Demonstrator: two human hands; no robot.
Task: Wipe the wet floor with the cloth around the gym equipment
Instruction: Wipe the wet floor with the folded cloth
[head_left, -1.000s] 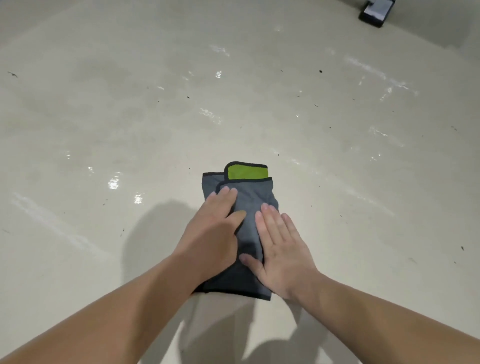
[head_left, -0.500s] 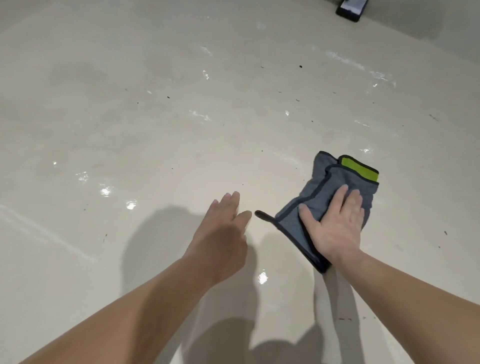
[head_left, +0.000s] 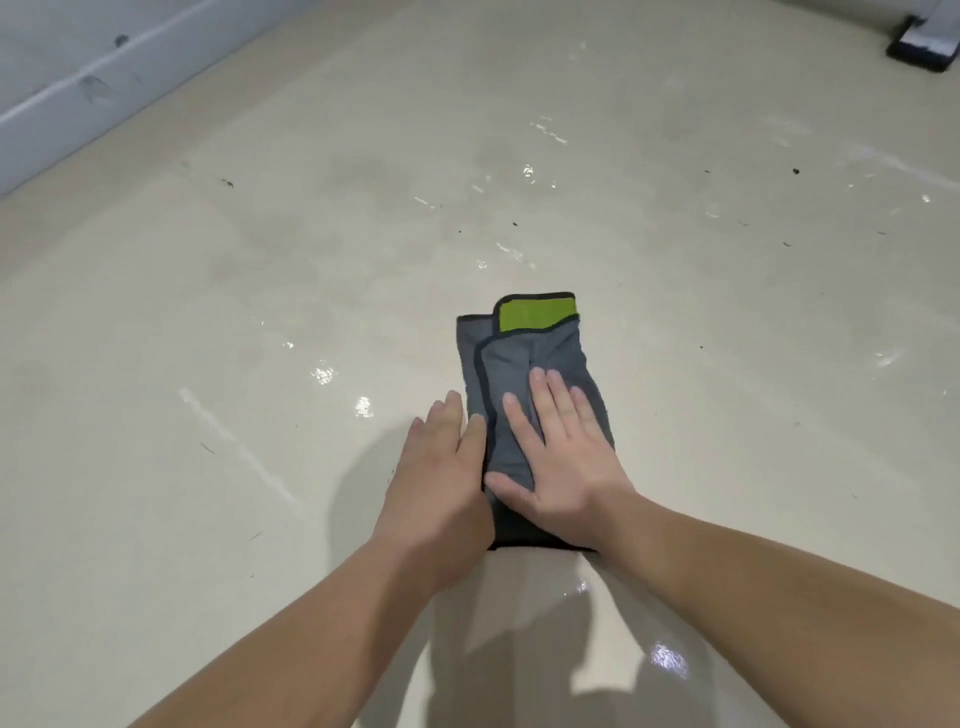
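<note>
The grey cloth (head_left: 524, 364) lies flat on the shiny, wet floor (head_left: 260, 312), right in front of the person and near the middle of the view. The right hand (head_left: 563, 467) is on top of the cloth. It lies flat, with its fingers straight and a little spread, and it presses on the near half. The left hand (head_left: 441, 483) is flat too, with straight fingers held close together. It sits just beside the left edge of the cloth, and its thumb side touches that edge. Most of this hand is over the bare floor. Neither hand grips the cloth. The cloth is folded into a long shape. Its long side runs from the person's wrists out and away, almost straight ahead. The far end has a bright green patch (head_left: 537, 313) with a dark border. The near end is partly hidden under the two wrists. A pale wall (head_left: 78, 78) runs along the far left. A dark thing (head_left: 919, 49) sits on the floor at the far right corner.
</note>
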